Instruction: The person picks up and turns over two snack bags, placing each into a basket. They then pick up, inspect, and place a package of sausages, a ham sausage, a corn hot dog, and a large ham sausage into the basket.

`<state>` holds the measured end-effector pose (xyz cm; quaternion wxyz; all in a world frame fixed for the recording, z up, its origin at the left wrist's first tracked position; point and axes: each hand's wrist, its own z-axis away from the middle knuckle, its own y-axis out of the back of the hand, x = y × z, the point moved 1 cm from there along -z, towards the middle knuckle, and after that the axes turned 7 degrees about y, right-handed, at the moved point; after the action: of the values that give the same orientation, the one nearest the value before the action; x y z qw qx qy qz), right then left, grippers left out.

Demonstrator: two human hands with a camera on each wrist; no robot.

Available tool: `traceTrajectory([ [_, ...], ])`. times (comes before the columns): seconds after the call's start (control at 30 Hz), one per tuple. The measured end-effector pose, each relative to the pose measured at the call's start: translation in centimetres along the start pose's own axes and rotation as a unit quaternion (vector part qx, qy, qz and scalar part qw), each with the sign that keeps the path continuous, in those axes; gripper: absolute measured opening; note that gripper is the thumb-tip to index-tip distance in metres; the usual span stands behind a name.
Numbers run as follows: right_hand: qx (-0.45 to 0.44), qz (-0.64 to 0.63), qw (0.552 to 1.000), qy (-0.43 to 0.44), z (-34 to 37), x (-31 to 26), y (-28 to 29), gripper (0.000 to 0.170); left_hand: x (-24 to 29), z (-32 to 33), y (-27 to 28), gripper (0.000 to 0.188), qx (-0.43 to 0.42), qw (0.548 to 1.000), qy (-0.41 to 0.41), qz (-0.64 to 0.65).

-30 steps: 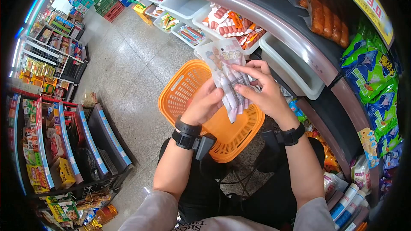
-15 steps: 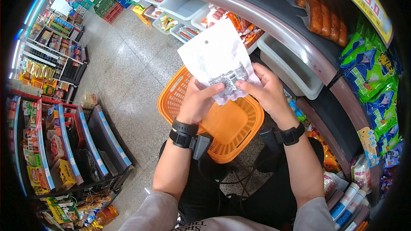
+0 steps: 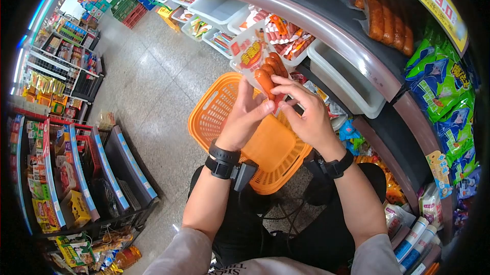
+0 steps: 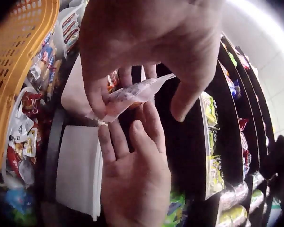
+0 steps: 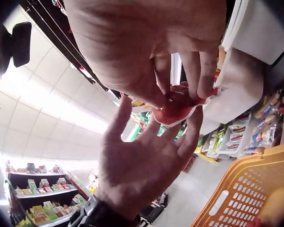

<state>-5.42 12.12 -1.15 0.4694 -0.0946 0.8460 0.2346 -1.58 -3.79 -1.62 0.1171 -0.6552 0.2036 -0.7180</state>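
A clear-backed pack of reddish-brown sausages (image 3: 264, 73) is held up over an orange shopping basket (image 3: 210, 102), its printed front facing up. My left hand (image 3: 244, 119) holds the pack's lower left side, thumb along its near edge. The right hand (image 3: 310, 117) grips the lower right part, its fingers lying over the sausages. From the left wrist, the pack (image 4: 135, 97) appears edge-on between both hands. In the right wrist view the red sausages (image 5: 175, 106) show beneath the right hand's fingers.
A curved shelf edge (image 3: 352, 53) runs along the right, with white bins below it, one holding sausage packs (image 3: 292, 35). Larger sausages (image 3: 385, 22) and green bags (image 3: 444, 78) sit higher up. Snack racks (image 3: 76, 173) stand left across the tiled floor (image 3: 163, 106).
The pack was turned over to its white barcode side half a second ago and now shows its sausage front again. Both hands have stayed above the basket, fingers shifting on the pack.
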Motion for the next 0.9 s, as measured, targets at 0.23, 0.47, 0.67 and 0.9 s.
traceTrajectory([
  [0.23, -0.055, -0.011, 0.997, 0.048, -0.1, -0.5, -0.3, 0.044, -0.6, -0.1, 1.7, 0.058, 0.097, 0.995, -0.029, -0.016],
  [0.47, 0.076, 0.098, 0.992, 0.01, -0.6, -1.1, 0.8, 0.037, 0.5, -0.2, 0.8, 0.058, 0.201, 0.978, -0.056, 0.005],
  [0.67, 0.109, 0.014, 0.994, -0.008, -0.5, 0.6, 0.6, 0.035, 0.7, 0.0, 1.1, 0.056, 0.161, 0.983, -0.083, -0.008],
  [0.9, 0.093, -0.117, 0.987, -0.065, -0.6, 0.4, 0.0, 0.031, 0.5, 0.1, 1.9, 0.049, 0.168, 0.981, -0.085, 0.045],
])
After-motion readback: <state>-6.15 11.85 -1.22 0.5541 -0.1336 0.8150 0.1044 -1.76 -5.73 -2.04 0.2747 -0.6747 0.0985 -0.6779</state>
